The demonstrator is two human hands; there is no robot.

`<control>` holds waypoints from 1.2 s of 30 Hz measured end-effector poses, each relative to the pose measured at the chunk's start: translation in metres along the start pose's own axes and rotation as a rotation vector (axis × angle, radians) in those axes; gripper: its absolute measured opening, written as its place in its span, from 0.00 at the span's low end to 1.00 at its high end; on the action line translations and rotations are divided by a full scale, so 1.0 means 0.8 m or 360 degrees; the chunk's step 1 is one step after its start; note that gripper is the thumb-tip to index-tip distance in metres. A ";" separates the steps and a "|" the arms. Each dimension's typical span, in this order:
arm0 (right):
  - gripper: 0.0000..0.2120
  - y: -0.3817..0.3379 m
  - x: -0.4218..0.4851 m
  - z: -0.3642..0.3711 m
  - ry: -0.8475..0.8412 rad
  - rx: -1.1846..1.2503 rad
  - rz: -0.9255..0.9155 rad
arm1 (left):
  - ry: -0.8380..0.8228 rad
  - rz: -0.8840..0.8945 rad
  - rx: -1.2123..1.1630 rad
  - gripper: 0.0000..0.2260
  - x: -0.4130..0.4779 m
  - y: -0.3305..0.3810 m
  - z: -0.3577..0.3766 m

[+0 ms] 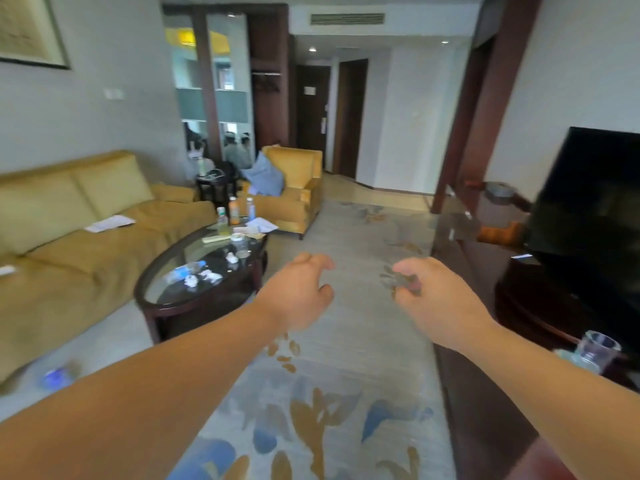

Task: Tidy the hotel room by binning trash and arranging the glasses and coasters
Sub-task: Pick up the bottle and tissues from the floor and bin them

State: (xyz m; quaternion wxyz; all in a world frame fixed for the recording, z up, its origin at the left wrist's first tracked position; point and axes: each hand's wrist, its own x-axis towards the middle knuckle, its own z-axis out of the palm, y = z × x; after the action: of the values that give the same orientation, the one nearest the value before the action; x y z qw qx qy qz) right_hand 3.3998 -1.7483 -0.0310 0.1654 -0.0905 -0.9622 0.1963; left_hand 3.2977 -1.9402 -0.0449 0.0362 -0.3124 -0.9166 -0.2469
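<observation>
Head view, the only one; room seen from standing height, frame somewhat blurred.

Left hand [298,292] out over the carpet, fingers loosely hooked, nothing in it; right hand [437,293] likewise forward, fingers half-curled toward the palm, nothing visible in its grasp. Both well apart from any task item.

Oval glass-topped coffee table [147,296] ahead to the left, beside the yellow sofa [69,244]. On it: crumpled white tissues [207,277]; a clear plastic bottle [185,270] lying on its side; upright drink bottles [234,211] at the far end; loose papers [262,224]; what looks like a drinking glass [239,242], too blurred to be sure. Coasters not made out.

A second glass [597,351] stands upright on the dark TV cabinet [519,296], low right, near the right forearm.

Handling, as judged: tissues light and soft, a loose pinch or scoop will gather them; the lying bottle light, thin-walled, apt to roll, best taken round its middle; glasses rigid, smooth, breakable, best held round the lower wall and set down gently on the glass top; no bin seen.
</observation>
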 end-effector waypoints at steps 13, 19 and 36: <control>0.17 -0.231 0.106 0.138 -0.0200 0.0193 -0.0499 | 0.0288 -0.0453 0.0101 0.19 -0.066 -0.230 -0.120; 0.17 -0.332 0.157 0.212 -0.0275 0.0196 -0.0595 | 0.0344 -0.0592 0.0112 0.18 -0.085 -0.346 -0.164; 0.16 -0.486 0.301 0.402 -0.0694 0.0344 -0.1010 | 0.0411 -0.1260 0.0148 0.17 -0.087 -0.572 -0.201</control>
State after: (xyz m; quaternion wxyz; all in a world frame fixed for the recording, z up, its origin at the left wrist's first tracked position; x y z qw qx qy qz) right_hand 3.0200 -2.1549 -0.0836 0.0184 0.2730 -0.9288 0.2500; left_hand 3.0690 -2.3673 -0.1160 0.0672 0.0995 -0.9640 -0.2373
